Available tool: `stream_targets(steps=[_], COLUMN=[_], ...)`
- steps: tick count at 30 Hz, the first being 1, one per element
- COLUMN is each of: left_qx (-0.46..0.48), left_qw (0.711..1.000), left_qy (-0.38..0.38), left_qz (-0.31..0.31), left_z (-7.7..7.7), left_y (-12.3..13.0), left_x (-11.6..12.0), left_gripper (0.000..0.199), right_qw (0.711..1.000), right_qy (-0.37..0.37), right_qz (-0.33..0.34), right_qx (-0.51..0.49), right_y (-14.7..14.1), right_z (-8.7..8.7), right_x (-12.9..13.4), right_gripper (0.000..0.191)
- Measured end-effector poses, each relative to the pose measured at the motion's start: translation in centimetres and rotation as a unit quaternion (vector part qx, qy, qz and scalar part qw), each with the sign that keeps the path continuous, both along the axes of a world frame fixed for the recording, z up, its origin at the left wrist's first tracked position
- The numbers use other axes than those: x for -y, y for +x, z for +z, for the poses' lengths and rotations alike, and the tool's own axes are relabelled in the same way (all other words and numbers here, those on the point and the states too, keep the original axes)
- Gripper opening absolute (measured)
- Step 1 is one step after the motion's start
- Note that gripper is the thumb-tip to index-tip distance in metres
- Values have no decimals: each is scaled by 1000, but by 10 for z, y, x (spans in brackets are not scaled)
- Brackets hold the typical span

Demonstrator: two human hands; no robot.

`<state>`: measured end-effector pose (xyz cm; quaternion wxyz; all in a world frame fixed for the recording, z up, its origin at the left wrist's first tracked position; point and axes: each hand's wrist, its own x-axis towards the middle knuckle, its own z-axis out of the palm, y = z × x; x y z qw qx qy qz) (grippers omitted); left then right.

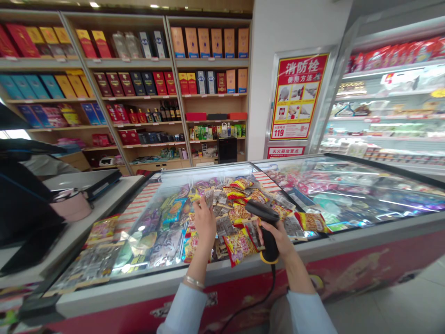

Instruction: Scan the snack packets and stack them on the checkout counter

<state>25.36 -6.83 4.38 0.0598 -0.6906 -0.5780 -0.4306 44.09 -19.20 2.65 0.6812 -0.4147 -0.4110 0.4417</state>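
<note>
My right hand [281,237] is wrapped around the grip of a black barcode scanner [263,211] with yellow trim. Its head points left over the pile, and a cord hangs from the base. My left hand [205,220] reaches into the heap, its fingers closed on a small greyish snack packet [209,196]; part of that packet is hidden by the fingers. Around both hands, red and yellow snack bags [239,245] lie heaped with grey packets on the glass top of a chest freezer [167,264]. One more such bag [313,221] lies right of the scanner.
Left of the freezer stands a counter [114,192] with a pink cup [71,204] and a dark screen. More packets [92,264] lie on the freezer's left end. Behind are shelves of boxed goods [208,62]; a lit display fridge [385,102] stands at right.
</note>
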Motion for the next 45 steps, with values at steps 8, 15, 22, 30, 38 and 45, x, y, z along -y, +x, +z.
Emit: stream_targets(steps=[8, 15, 22, 30, 38, 45], left_qx=[-1, 5, 6, 13, 36, 87], left_qw=[1000, 1000, 1000, 1000, 999, 995], left_qy=[-13, -20, -3, -1, 14, 24], left_qz=[-3, -1, -3, -7, -31, -31], left_z=[3, 7, 4, 4, 0, 5], left_y=[4, 6, 5, 4, -9, -33], left_x=[0, 2, -1, -3, -2, 9], left_gripper=[42, 40, 38, 38, 41, 42], right_qw=[1000, 999, 998, 998, 1000, 999], right_qy=[0, -13, -18, -29, 0, 10], right_qz=[8, 31, 52, 49, 4, -22], right_qx=[0, 12, 8, -1, -10, -23], right_y=[1, -1, -2, -6, -1, -11], right_z=[0, 0, 2, 5, 3, 19], right_x=[2, 3, 2, 2, 0, 3], right_gripper=[28, 30, 31, 34, 29, 29])
